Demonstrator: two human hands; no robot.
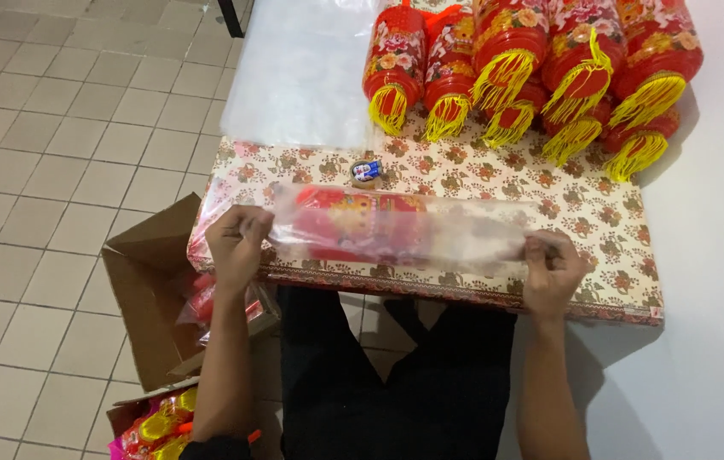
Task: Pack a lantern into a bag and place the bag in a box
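Observation:
A clear plastic bag (464,234) lies stretched lengthwise above the near edge of a floral-patterned table (617,230). Inside it rests a folded red lantern (353,226) with floral print, toward the bag's left half. My left hand (236,243) pinches the bag's left end and my right hand (552,268) pinches its right end. Both hands are closed on the plastic, pulling it taut between them.
A tape roll (367,173) sits just behind the bag. Several red lanterns with yellow tassels (541,68) crowd the back of the table beside a stack of clear plastic sheets (302,77). An open cardboard box (153,290) with packed lanterns stands on the tiled floor at left.

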